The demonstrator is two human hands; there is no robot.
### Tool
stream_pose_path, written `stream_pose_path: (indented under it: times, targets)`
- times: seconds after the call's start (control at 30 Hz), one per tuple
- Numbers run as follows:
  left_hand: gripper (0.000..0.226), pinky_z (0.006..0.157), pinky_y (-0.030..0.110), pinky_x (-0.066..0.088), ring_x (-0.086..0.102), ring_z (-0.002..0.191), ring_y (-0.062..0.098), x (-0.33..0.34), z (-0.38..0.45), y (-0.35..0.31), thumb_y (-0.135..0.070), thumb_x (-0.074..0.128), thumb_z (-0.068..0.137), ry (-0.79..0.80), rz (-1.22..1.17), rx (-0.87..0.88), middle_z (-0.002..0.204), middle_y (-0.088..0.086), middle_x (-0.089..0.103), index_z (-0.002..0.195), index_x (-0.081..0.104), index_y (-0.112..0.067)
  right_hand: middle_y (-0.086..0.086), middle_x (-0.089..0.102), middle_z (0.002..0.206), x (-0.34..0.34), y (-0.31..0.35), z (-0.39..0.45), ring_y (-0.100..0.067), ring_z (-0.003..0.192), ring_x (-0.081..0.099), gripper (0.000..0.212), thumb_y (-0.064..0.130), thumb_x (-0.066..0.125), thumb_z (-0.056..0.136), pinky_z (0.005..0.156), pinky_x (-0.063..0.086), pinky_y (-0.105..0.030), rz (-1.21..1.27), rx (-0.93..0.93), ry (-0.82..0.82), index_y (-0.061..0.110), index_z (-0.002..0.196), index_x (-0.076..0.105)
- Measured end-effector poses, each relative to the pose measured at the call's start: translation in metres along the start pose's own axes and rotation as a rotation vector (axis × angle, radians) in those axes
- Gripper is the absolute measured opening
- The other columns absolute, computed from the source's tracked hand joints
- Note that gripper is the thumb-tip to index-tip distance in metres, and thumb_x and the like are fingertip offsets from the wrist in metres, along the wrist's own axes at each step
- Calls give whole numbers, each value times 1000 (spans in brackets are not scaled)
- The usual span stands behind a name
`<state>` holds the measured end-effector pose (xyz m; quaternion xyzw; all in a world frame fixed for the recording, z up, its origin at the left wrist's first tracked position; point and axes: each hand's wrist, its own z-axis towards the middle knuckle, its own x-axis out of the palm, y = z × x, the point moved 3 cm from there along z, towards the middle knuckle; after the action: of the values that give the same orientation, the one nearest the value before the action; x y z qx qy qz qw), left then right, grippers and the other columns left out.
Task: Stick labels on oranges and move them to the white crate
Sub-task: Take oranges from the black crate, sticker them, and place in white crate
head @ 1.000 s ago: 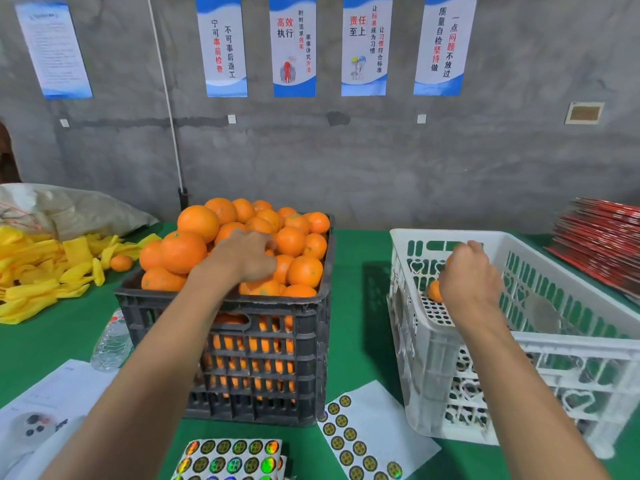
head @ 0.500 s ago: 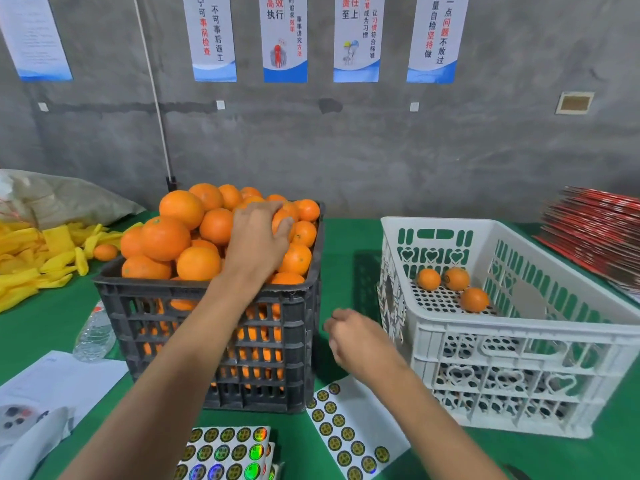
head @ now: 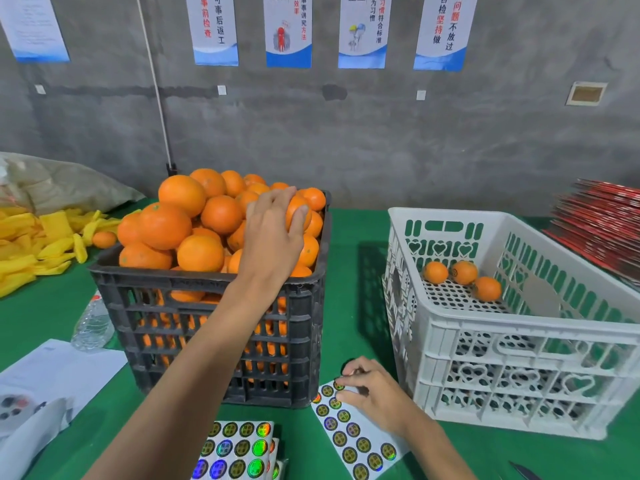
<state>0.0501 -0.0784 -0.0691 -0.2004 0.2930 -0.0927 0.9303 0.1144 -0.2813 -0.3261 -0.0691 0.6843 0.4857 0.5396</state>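
Fingertips (head: 341,382) of the right hand (head: 372,393) pinch at a round label on the sticker sheet (head: 356,441) near the table's front edge, while farther back the left hand (head: 273,233) curls round an orange (head: 297,211) atop the heaped black crate (head: 214,306), with three oranges (head: 462,277) lying in the white crate (head: 519,341) at right.

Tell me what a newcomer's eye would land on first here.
First, the black crate at centre left, heaped with oranges, the left hand resting on the pile. Next, the white crate on the right holding only three oranges. Then the right hand on a sticker sheet in front.
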Motion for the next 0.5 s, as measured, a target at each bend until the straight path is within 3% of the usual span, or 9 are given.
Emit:
stream_pose_path:
  times: [0.33,0.5]
  targets:
    - [43,106,31,31,48,130,32,-1,-2,2,-28,57,104,-16,-36,-22,139,13,57,141,56,-5,21,53,111,6,-6,9,3,109,48,35,43,61,99,104,40,-23,-17,17,-120,20,122,73]
    - [43,105,25,28,48,131,29,-1,-4,3,-29,56,104,-25,-77,-45,141,11,56,141,55,-8,12,61,103,7,-5,12,-10,98,59,11,30,74,92,90,47,-23,241,148,-179,23,97,81]
